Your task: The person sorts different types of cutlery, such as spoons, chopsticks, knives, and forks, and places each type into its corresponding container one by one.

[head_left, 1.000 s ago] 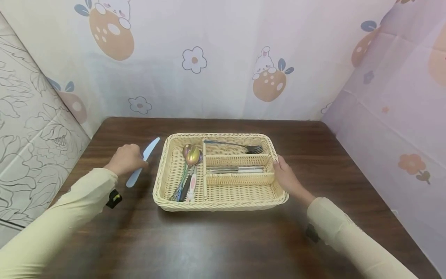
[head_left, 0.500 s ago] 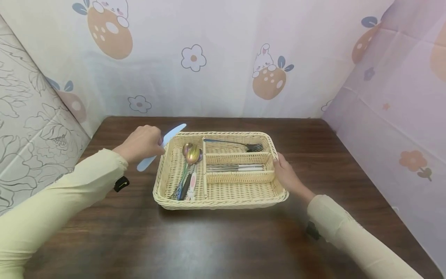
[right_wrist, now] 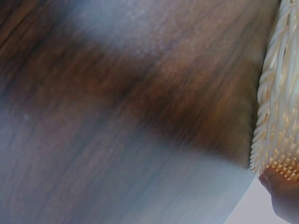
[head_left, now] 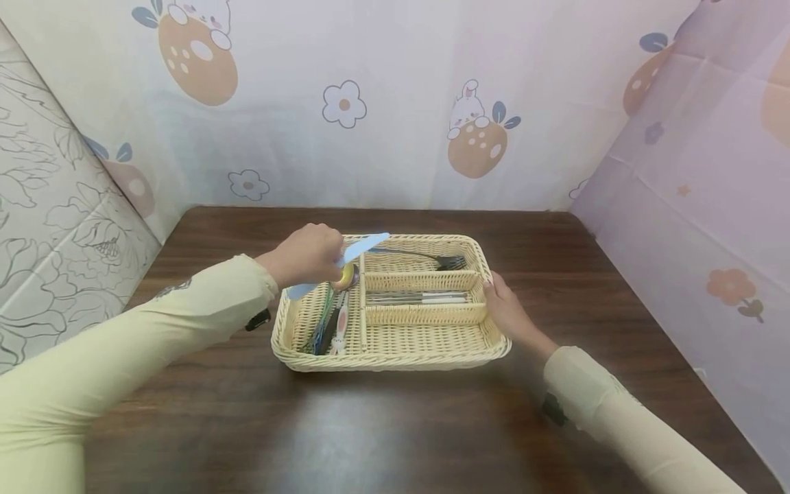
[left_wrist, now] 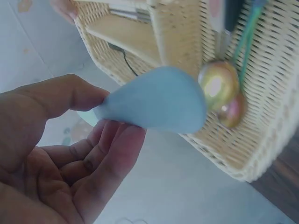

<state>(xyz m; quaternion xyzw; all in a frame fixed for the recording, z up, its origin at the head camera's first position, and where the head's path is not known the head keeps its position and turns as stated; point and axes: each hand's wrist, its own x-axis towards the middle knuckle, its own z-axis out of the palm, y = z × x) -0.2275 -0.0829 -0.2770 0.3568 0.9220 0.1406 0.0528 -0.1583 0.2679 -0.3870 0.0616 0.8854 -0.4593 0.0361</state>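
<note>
My left hand (head_left: 305,256) pinches a light blue table knife (head_left: 369,245) between thumb and fingers, above the left part of a cream woven cutlery basket (head_left: 395,363). In the left wrist view, one broad rounded end of the knife (left_wrist: 156,100) points toward the spoons (left_wrist: 218,86). My right hand (head_left: 512,314) grips the basket's right rim. Several spoons lie in the long left compartment, their bowls partly hidden by my left hand. Dark forks (head_left: 450,263) rest in the back right compartment. Slim metal utensils with white parts (head_left: 443,298) occupy the middle one.
The basket stands on a dark wood table (head_left: 395,432). Its front right compartment (head_left: 426,337) shows bare weave. A patterned curtain (head_left: 401,158) hangs behind the table's far edge, with more cloth at both sides.
My left hand has lifted the knife off the table left of the basket and carried it right, over the basket. The right hand and the basket have stayed put.
</note>
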